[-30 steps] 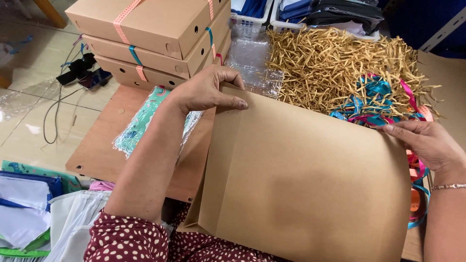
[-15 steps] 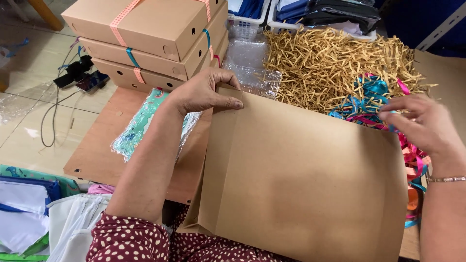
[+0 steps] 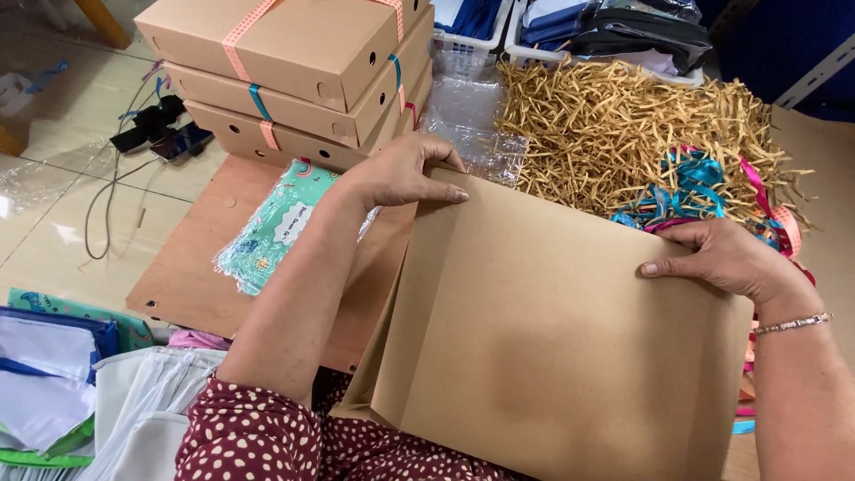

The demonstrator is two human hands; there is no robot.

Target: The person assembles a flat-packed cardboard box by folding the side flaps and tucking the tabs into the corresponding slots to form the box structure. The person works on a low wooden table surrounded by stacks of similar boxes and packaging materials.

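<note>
Stacked boxes [image 3: 303, 71] beyond cardboard sheet [image 3: 570, 338]

Stacked boxes [image 3: 294, 71] behind-left of cardboard sheet [image 3: 552, 347]; paper shreds [image 3: 623, 134] behind it.

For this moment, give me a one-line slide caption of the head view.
Both hands, left hand and right hand, hold a flat brown cardboard sheet beside shredded paper filling and ribbon-tied boxes.

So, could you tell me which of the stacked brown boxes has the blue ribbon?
The middle box: blue ribbon crosses its front; the top box carries a peach-coloured band.
</note>
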